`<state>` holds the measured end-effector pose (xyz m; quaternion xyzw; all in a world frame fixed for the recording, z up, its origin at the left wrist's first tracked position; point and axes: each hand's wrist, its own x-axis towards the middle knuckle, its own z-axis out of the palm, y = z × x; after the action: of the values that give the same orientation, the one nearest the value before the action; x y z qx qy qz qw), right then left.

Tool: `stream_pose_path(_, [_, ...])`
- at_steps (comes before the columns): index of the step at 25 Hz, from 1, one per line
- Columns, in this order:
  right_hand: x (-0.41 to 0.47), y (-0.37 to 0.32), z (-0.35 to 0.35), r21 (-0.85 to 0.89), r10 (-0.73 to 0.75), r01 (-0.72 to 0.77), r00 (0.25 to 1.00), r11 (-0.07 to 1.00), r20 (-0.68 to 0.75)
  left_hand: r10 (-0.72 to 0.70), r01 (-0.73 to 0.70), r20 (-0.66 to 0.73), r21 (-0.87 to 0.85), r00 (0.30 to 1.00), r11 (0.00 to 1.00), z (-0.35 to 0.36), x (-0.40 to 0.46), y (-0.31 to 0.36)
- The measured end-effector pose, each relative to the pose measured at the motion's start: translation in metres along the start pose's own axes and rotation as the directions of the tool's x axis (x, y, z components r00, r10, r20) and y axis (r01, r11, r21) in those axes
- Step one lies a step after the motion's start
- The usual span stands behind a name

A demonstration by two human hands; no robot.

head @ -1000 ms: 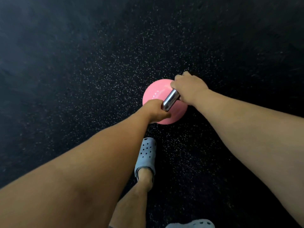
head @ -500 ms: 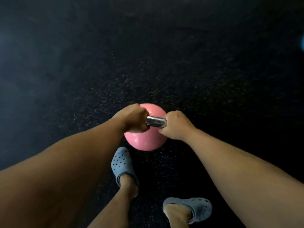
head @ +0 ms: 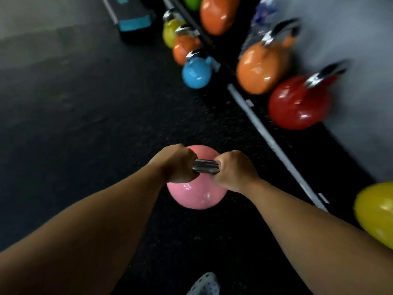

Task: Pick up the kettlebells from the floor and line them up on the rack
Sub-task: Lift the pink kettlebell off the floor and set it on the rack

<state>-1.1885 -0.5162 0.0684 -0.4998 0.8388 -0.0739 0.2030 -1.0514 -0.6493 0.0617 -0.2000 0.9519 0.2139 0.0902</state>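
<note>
A pink kettlebell point(head: 196, 195) with a steel handle hangs above the dark floor, held by both hands. My left hand point(head: 175, 165) grips the left end of the handle and my right hand point(head: 232, 170) grips the right end. The rack point(head: 274, 143), a low black shelf with a grey front rail, runs diagonally on the right. On it stand an orange kettlebell point(head: 260, 68), a red kettlebell point(head: 297, 103) and a yellow kettlebell point(head: 376, 211). The picture is blurred by motion.
A blue kettlebell point(head: 196, 73), a smaller orange one point(head: 184, 48) and a yellow-green one point(head: 171, 33) stand on the floor beside the rack's far end. A black and teal step platform point(head: 131, 17) lies at the back. My shoe point(head: 205, 284) shows at the bottom edge.
The pink kettlebell has come off the floor in both hands. The view has swung up and right, bringing the rack and the other kettlebells into sight.
</note>
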Motion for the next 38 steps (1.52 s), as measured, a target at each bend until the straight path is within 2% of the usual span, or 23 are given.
stream_pose_path(4, [-0.03, 0.103, -0.098, -0.016, 0.148, -0.154, 0.968, 0.988, -0.204, 0.242, -0.24, -0.018, 0.095, 0.97, 0.966, -0.046, 0.097, 0.116])
stream_pose_path(7, [-0.048, 0.158, -0.142, -0.009, 0.226, -0.243, 0.915, 0.97, -0.335, 0.388, -0.382, -0.053, 0.102, 0.92, 0.919, -0.064, 0.15, 0.179])
stream_pose_path(12, [-0.076, 0.243, -0.18, 0.005, 0.388, -0.445, 0.774, 0.896, -0.5, 0.637, -0.612, -0.065, 0.217, 0.768, 0.76, -0.069, 0.235, 0.272])
stream_pose_path(16, [-0.078, 0.292, -0.182, 0.083, 0.495, -0.533, 0.705, 0.842, -0.508, 0.72, -0.695, 0.003, 0.261, 0.694, 0.67, -0.059, 0.293, 0.317])
stream_pose_path(21, [-0.07, 0.334, -0.165, 0.224, 0.628, -0.627, 0.551, 0.746, -0.549, 0.778, -0.781, 0.157, 0.292, 0.608, 0.552, -0.041, 0.351, 0.352])
stream_pose_path(26, [-0.058, 0.356, -0.165, 0.313, 0.71, -0.666, 0.48, 0.677, -0.516, 0.813, -0.813, 0.122, 0.229, 0.57, 0.535, -0.034, 0.379, 0.369])
stream_pose_path(29, [-0.057, 0.363, -0.17, 0.358, 0.749, -0.678, 0.456, 0.642, -0.48, 0.796, -0.796, 0.098, 0.19, 0.598, 0.575, -0.034, 0.384, 0.378])
stream_pose_path(35, [-0.043, 0.378, -0.186, 0.471, 0.8, -0.654, 0.41, 0.593, -0.438, 0.647, -0.648, 0.04, 0.075, 0.761, 0.758, -0.028, 0.403, 0.394])
stream_pose_path(38, [-0.035, 0.385, -0.189, 0.485, 0.796, -0.642, 0.382, 0.594, -0.469, 0.592, -0.592, 0.011, -0.004, 0.806, 0.806, -0.025, 0.411, 0.4])
